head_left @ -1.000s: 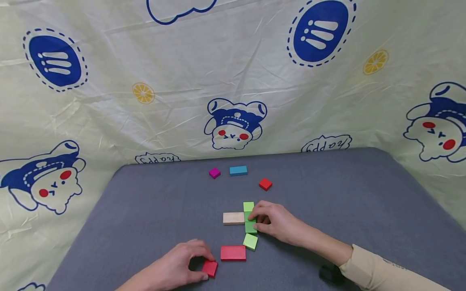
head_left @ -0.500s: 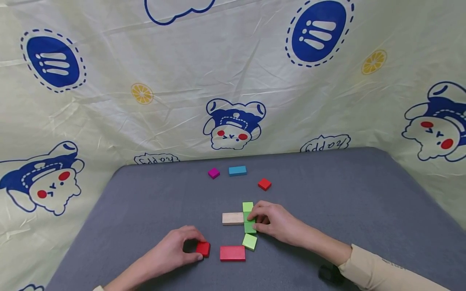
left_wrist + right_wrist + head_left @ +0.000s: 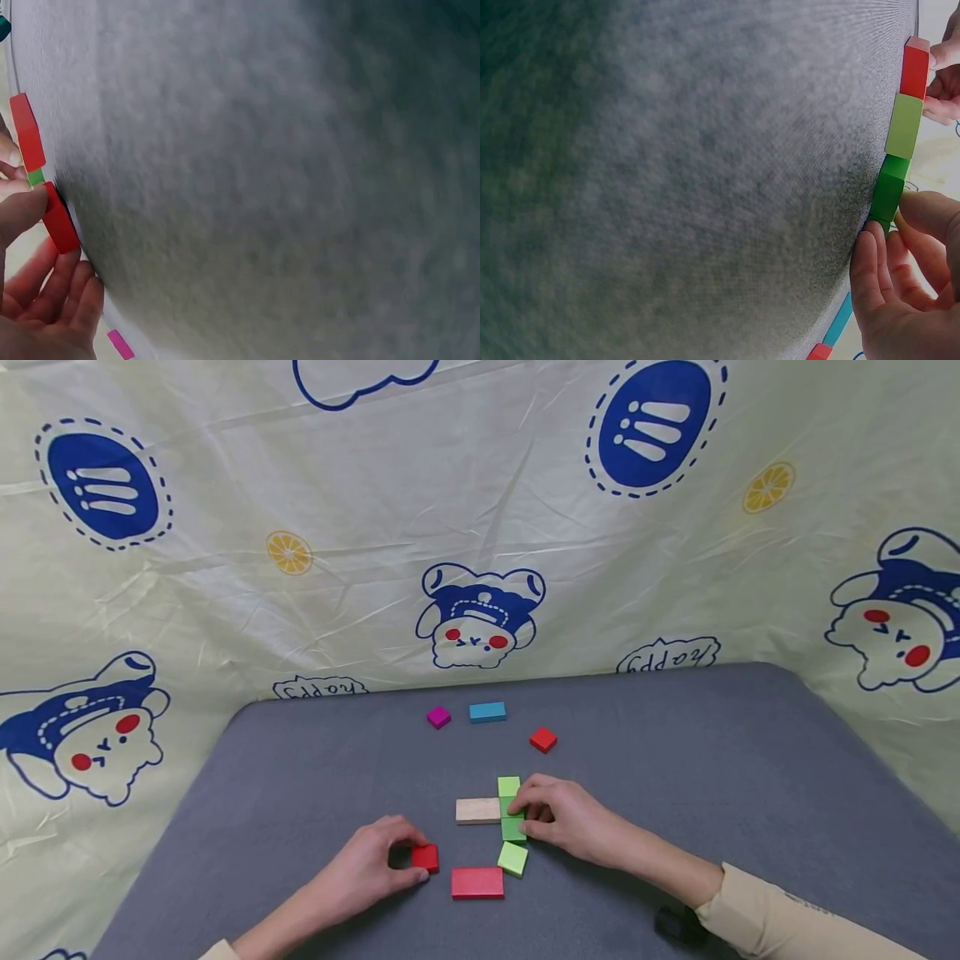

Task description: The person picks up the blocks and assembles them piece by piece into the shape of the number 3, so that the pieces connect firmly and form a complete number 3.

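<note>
Pinching a red block (image 3: 427, 858) not yet joined, the left hand (image 3: 372, 866) faces joined green blocks (image 3: 513, 831) the right hand (image 3: 567, 820) pinches.

Your left arm (image 3: 292, 906) slants up from the lower left, with a bit of pale left sleeve (image 3: 221, 951) at the bottom. Your left hand (image 3: 367, 864) makes a pinch. Your left thumb (image 3: 21, 214) is on the side near you, and your left fingers (image 3: 64, 296) bend toward it from the far side. Your right arm (image 3: 663, 864) slants in from the lower right. Its pale right sleeve (image 3: 795, 914) stops short, so your skin shows up to the wrist. Your right hand (image 3: 566, 820) reaches farther out than your left. Your right thumb (image 3: 930, 211) and bent right fingers (image 3: 866, 262) make a pinch too.
</note>
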Action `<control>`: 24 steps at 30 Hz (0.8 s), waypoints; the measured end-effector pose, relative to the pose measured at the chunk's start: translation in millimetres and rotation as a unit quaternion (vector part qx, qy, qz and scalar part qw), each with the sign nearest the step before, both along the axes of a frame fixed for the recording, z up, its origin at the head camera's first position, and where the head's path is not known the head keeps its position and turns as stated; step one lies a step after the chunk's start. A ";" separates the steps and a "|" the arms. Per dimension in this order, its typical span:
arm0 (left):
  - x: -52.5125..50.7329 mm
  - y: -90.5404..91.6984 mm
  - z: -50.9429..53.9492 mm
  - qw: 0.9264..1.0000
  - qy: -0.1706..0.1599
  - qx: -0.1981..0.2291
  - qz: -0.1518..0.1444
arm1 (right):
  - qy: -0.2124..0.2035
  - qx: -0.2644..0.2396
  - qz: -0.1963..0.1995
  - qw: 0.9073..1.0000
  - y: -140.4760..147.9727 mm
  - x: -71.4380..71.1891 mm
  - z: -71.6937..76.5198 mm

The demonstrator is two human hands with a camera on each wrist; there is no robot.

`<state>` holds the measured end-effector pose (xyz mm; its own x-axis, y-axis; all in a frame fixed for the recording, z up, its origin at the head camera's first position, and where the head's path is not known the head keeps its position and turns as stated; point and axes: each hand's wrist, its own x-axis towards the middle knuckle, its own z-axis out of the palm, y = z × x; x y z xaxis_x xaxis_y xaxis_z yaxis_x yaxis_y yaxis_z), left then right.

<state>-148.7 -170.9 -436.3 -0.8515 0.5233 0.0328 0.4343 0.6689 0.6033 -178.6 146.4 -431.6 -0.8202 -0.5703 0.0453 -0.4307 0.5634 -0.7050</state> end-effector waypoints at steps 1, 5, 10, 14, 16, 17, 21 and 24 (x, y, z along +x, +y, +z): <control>0.4 1.4 0.2 1.000 0.000 -0.001 0.004 | 0.001 0.000 0.001 1.000 -0.2 -0.1 0.1; 2.8 7.1 0.8 1.000 0.001 -0.007 0.019 | 0.003 0.000 0.000 1.000 -0.5 -0.2 0.8; 7.3 13.6 -0.4 0.999 0.012 -0.002 0.036 | 0.003 -0.002 -0.001 1.000 -0.5 -0.1 1.6; 11.3 16.5 -1.2 0.999 0.018 0.001 0.044 | 0.004 -0.003 0.001 1.000 -0.6 0.1 1.3; 12.8 17.3 -1.2 0.999 0.017 0.001 0.047 | 0.006 -0.002 0.002 1.000 -0.6 0.2 1.0; 13.3 17.6 -1.1 0.999 0.015 -0.001 0.049 | 0.007 -0.001 0.002 1.000 -0.6 0.4 0.9; 13.9 18.1 -0.6 0.999 0.007 -0.009 0.053 | 0.008 -0.003 0.002 1.000 -0.6 0.6 0.9; 14.5 18.5 -0.7 0.998 0.008 -0.010 0.054 | 0.006 -0.003 0.001 1.000 -0.6 0.8 1.3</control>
<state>-134.2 -152.4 -437.0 -0.9028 0.4285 0.0379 0.3682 0.7240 0.5833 -177.8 145.8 -430.4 -0.8189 -0.5710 0.0578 -0.4392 0.5586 -0.7036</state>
